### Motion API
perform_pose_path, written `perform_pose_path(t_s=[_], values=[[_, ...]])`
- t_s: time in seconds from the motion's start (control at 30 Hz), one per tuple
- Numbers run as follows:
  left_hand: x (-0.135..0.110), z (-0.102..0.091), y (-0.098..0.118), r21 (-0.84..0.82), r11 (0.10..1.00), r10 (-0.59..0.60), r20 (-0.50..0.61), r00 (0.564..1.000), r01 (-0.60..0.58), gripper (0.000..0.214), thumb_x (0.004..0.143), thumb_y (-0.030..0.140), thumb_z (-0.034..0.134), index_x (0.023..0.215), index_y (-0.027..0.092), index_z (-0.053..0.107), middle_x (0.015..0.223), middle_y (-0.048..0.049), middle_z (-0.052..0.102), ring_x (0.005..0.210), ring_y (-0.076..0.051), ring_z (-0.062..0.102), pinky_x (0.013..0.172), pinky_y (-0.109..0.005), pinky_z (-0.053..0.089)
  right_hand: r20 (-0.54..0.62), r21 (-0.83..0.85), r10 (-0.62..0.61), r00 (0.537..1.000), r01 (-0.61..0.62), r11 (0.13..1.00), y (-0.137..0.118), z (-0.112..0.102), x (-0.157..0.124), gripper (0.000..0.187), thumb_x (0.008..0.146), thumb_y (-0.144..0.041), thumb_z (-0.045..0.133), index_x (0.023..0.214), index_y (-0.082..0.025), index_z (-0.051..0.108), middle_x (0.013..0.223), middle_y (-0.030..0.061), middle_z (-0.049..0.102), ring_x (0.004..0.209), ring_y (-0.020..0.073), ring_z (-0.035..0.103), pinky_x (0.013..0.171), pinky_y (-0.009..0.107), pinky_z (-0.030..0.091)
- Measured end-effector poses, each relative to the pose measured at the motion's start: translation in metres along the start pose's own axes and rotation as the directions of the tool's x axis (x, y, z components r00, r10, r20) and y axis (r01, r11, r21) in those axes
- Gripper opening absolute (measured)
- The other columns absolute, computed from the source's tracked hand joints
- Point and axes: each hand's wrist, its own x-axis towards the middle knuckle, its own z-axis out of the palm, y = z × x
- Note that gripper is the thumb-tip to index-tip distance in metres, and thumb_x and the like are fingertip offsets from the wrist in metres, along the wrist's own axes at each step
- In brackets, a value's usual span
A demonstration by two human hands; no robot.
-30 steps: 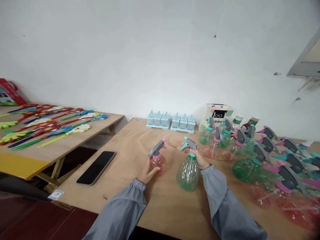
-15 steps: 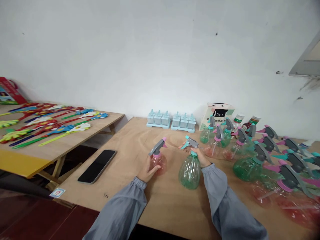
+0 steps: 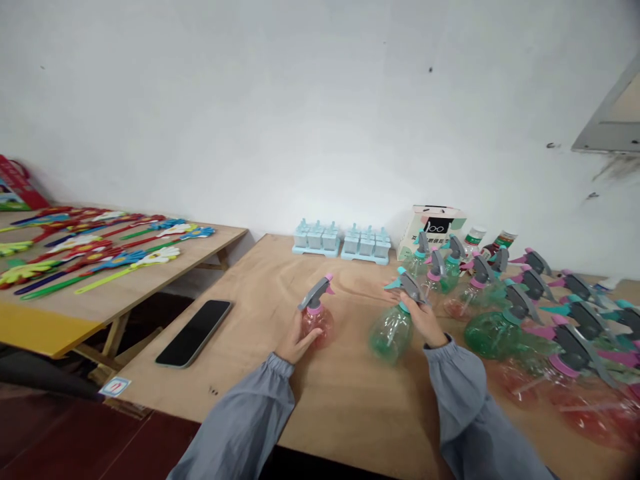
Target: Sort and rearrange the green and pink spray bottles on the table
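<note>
My left hand is wrapped round the body of a pink spray bottle, which stands upright on the wooden table. Its grey head and pink nozzle point up and to the right. In my right hand is a green spray bottle, gripped at the neck and grey head, its turquoise nozzle toward the left. That bottle is tilted and blurred; whether its base touches the table I cannot tell. Several more pink and green spray bottles are crowded to the right of my right hand.
Two pale blue ice-pop moulds stand by the wall, beside a printed box and two white-capped bottles. A black phone lies at the left edge. Colourful hand clappers cover the table on the left.
My right hand has moved to the right with the green spray bottle, which has gone from nearly upright to tilted. My left hand and the pink bottle have stayed put.
</note>
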Motion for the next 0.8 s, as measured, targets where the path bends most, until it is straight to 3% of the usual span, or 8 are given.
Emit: perform_pose_path(t_s=[0.07,0.17,0.23,0.4,0.57,0.7,0.8], values=[[0.0,0.0,0.001,0.007,1.0,0.004,0.004,1.0,-0.004,0.072,0.083,0.057,0.06,0.14,0.018,0.039,0.14,-0.0158,0.052,0.136,-0.031,0.046,0.118,-0.05,0.031,-0.153,-0.089,-0.049,0.987,0.035,0.995,0.001,-0.022,-0.01,0.035,0.078,-0.053,0.066,0.096,-0.024,0.072,0.084,0.002,0.071,0.099,0.0233,0.066,0.097,0.043,0.049],[0.001,0.0,0.002,0.02,1.0,0.012,0.013,1.0,-0.012,0.072,0.084,0.057,0.059,0.141,0.018,0.037,0.14,-0.0158,0.052,0.135,-0.031,0.046,0.117,-0.049,0.032,-0.379,-0.279,-0.15,0.913,0.042,0.959,0.006,-0.055,-0.021,0.032,0.074,-0.048,0.07,0.091,-0.021,0.073,0.078,0.0006,0.068,0.087,0.0208,0.066,0.088,0.039,0.052],[0.002,0.001,0.002,0.026,0.999,0.018,0.012,1.0,-0.018,0.072,0.085,0.057,0.058,0.141,0.018,0.036,0.14,-0.0163,0.052,0.135,-0.031,0.046,0.116,-0.05,0.032,-0.452,-0.37,-0.195,0.871,0.016,0.929,0.01,-0.071,-0.025,0.033,0.073,-0.049,0.07,0.089,-0.019,0.072,0.076,0.0011,0.068,0.079,0.0193,0.064,0.081,0.037,0.053],[0.001,0.002,0.0,0.014,1.0,0.006,0.007,1.0,-0.006,0.073,0.084,0.058,0.058,0.141,0.018,0.035,0.141,-0.017,0.051,0.136,-0.031,0.045,0.117,-0.051,0.031,-0.441,-0.432,-0.225,0.869,0.014,0.902,0.022,-0.089,-0.022,0.041,0.077,-0.051,0.066,0.099,-0.017,0.071,0.084,0.0035,0.07,0.079,0.0184,0.064,0.081,0.036,0.052],[0.0,0.002,0.0,0.014,1.0,-0.015,-0.015,1.0,0.016,0.074,0.082,0.059,0.059,0.14,0.019,0.036,0.139,-0.0166,0.052,0.135,-0.031,0.046,0.117,-0.051,0.032,-0.445,-0.445,-0.216,0.869,-0.005,0.896,0.037,-0.095,-0.015,0.041,0.074,-0.053,0.069,0.093,-0.017,0.072,0.074,0.0006,0.066,0.072,0.0166,0.061,0.078,0.035,0.052],[0.0,0.001,0.003,0.017,1.0,-0.015,0.002,1.0,0.015,0.074,0.083,0.06,0.058,0.14,0.018,0.036,0.14,-0.0171,0.052,0.136,-0.031,0.046,0.117,-0.05,0.032,-0.38,-0.46,-0.207,0.902,0.01,0.888,0.048,-0.093,-0.017,0.048,0.076,-0.054,0.067,0.106,-0.017,0.071,0.092,0.0065,0.071,0.092,0.0226,0.065,0.092,0.043,0.049],[0.0,0.003,0.004,0.039,0.999,0.006,-0.004,1.0,-0.006,0.075,0.084,0.06,0.057,0.14,0.017,0.036,0.139,-0.0176,0.052,0.135,-0.031,0.047,0.117,-0.051,0.032,-0.379,-0.47,-0.249,0.891,0.047,0.881,0.054,-0.09,-0.022,0.05,0.079,-0.053,0.063,0.112,-0.017,0.07,0.106,0.0099,0.071,0.104,0.0251,0.064,0.1,0.046,0.045]])
